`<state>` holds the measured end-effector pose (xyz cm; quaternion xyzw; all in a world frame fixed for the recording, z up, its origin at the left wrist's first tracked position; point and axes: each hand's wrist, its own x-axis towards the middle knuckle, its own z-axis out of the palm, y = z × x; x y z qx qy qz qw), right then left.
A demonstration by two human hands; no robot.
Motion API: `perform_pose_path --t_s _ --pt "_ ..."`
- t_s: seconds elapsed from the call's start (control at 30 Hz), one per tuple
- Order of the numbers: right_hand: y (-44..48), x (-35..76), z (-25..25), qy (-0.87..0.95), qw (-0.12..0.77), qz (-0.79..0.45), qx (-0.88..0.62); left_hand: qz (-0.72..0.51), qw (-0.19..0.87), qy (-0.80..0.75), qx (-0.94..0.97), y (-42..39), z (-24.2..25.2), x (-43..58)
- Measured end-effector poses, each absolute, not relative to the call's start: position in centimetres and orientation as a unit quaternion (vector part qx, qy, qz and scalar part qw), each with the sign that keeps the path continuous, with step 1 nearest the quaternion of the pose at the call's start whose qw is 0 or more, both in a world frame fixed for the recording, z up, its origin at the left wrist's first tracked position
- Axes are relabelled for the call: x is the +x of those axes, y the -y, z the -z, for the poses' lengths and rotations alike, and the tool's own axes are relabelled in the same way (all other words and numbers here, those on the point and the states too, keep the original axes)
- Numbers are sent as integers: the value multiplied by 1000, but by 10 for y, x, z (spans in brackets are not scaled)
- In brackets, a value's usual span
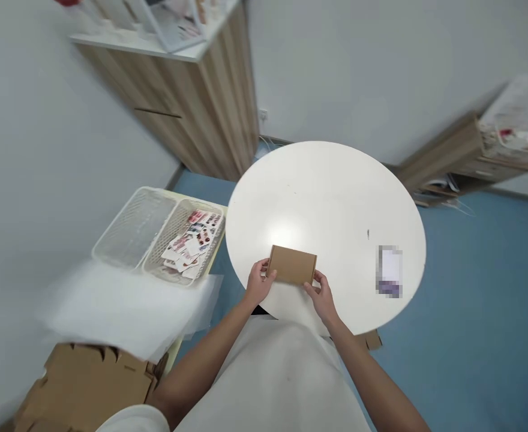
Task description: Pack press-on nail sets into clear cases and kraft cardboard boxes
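white clothing [288,384] behind left hand [258,285] and right hand [322,300], clamped on cardboard box [292,264] between them; uneven squeezing could dent it

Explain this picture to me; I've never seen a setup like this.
There is no machine here: a person works with two bare hands. The single picture comes from a camera worn on the head, looking forward and down. The left hand and right hand hold a brown cardboard box by its two ends, over a round white table. Also on the table is a pixelated item, too blurred to identify. Beside the table, a white basket holds printed cards.
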<state>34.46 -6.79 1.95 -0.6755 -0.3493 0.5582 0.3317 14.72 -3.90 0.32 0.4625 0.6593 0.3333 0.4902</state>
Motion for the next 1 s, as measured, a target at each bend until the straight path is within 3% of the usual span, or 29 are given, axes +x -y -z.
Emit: perform_pose_path --t_s 0.13,0.3,0.6,0.87,1.0 --pt "87 338 -28 309 378 -502 -714 -306 462 -635 539 23 -7 155" --pt "148 356 -35 184 424 -407 -787 -222 498 -522 656 19 -16 207" --pt "267 442 -9 76 484 -266 -830 -75 526 -359 767 100 -26 327" --pt "329 565 17 97 429 -237 -866 36 621 -337 707 158 8 446" --pt "318 607 16 119 422 -244 -865 2 615 -370 696 149 12 492"
